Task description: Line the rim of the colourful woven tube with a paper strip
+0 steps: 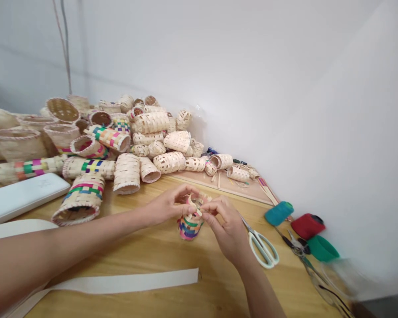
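My left hand (167, 206) and right hand (228, 226) pinch the rim of a multicoloured, cylindrical woven-strip basket (189, 227), white-and-pale-green-handled metal scissors (259, 238) lying between its three and four o'clock.

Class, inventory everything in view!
Held basket: one, multicoloured, centre
Other baskets: many, mostly pale, back-left
Board: one, pinkish, back
Sticks: several, pale, back
Case: one, white, left
Strip: count unclear, white, front-left
Scissors: one, white-green, right
Spools: three, blue, red, green, right
Pliers: one, dark, right
Blurred items: several, colours unclear, lower right
Cords: two, greyish, upper left
Table: one, brown, below
Wall: count unclear, white, behind
Left hand: one, bare, centre
Right hand: one, bare, centre
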A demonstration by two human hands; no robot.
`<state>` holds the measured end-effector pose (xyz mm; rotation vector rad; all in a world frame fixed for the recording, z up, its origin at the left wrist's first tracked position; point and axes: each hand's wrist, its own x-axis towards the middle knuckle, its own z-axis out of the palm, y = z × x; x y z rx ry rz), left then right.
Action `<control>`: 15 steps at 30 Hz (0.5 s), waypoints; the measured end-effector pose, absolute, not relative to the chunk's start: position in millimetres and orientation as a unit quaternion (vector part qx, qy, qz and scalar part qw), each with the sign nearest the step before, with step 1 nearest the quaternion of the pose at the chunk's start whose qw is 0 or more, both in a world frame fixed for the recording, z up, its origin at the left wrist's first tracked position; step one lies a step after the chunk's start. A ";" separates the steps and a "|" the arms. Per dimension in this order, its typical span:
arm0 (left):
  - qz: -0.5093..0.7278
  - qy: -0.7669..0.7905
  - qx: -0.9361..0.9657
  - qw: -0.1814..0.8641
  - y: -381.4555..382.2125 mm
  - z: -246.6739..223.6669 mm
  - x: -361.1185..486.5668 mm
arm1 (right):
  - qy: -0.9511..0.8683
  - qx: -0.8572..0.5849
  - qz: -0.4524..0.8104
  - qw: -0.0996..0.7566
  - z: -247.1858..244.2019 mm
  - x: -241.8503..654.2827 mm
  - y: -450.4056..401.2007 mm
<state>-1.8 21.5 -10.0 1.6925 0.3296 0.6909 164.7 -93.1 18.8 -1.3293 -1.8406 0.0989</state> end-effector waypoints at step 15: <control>0.332 0.148 0.772 0.521 14.8 -9.1 -5.6 | -0.700 -0.514 0.024 0.496 5.3 159.8 -84.9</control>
